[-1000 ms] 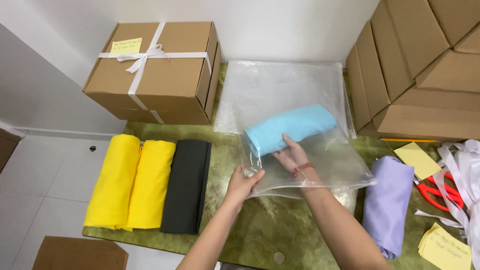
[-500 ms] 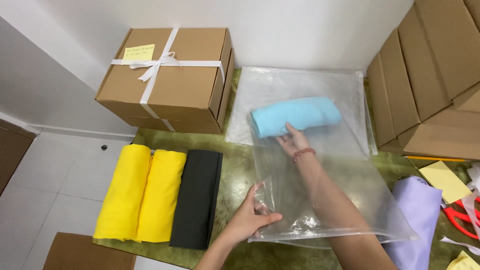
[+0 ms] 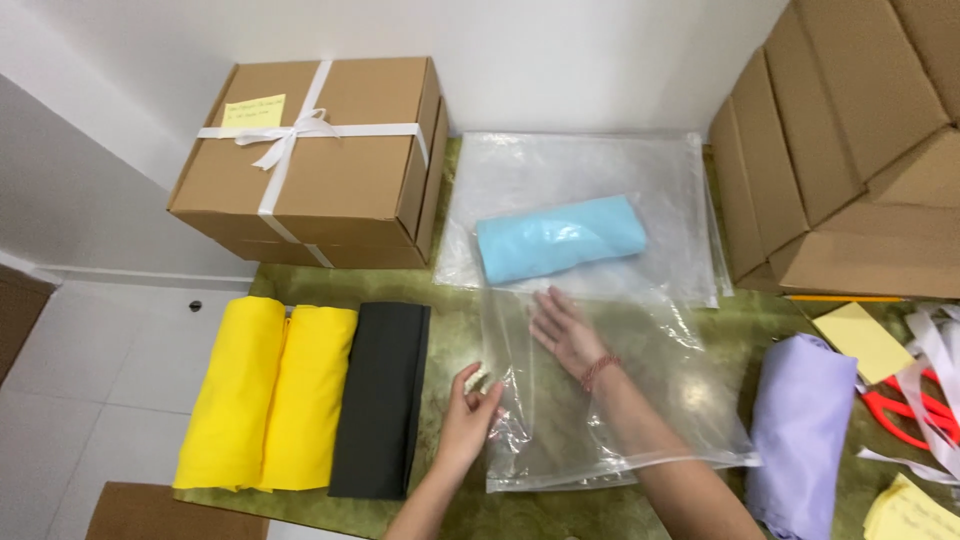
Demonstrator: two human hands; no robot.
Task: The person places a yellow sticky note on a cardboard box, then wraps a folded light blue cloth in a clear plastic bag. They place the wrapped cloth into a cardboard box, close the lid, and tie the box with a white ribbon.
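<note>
While right hand (image 3: 562, 330) seemingly enters clear bag (image 3: 640, 400), left hand (image 3: 472, 412) pinches its edge.

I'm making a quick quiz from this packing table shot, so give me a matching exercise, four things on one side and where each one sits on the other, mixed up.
Things:
1. light blue cloth
2. black cloth
3. lilac cloth
4. ribboned box

Places:
A. far left, by the wall
B. right of the forearm
C. inside a clear bag
D. beside two yellow rolls

Pairs: 1-C, 2-D, 3-B, 4-A
</note>
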